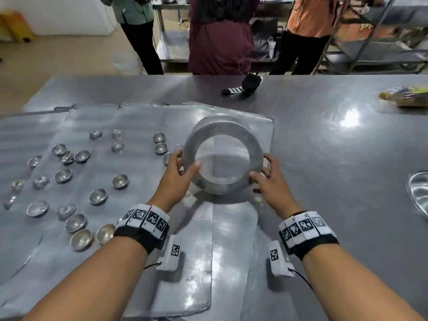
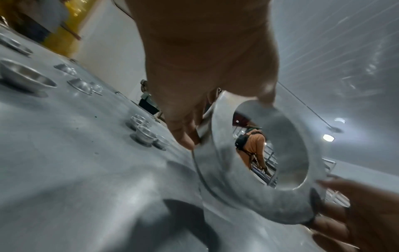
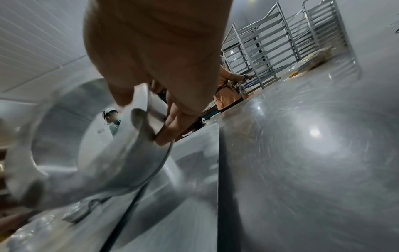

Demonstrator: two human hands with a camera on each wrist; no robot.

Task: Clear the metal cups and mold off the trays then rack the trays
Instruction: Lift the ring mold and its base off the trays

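Observation:
A ring-shaped metal mold (image 1: pixel 222 129) is lifted and tilted above the flat metal trays (image 1: pixel 203 251). My left hand (image 1: pixel 187 161) grips its left rim, thumb on the near face, fingers behind. My right hand (image 1: pixel 261 167) grips the right rim the same way. The left wrist view shows the mold (image 2: pixel 226 172) clear of the tray surface, and the right wrist view shows the mold (image 3: pixel 97 170) with my fingers (image 3: pixel 172 129) curled over its edge. Several small metal cups (image 1: pixel 98 196) lie scattered on the left trays (image 1: pixel 30 140).
Bare steel table (image 1: pixel 335 170) stretches to the right of the trays. A black strapped device (image 1: pixel 250 83) and a bag of food (image 1: pixel 407 96) lie at the far side. A metal dish (image 1: pixel 419 193) pokes in at right. Three people stand beyond the table, near tray racks (image 3: pixel 270 51).

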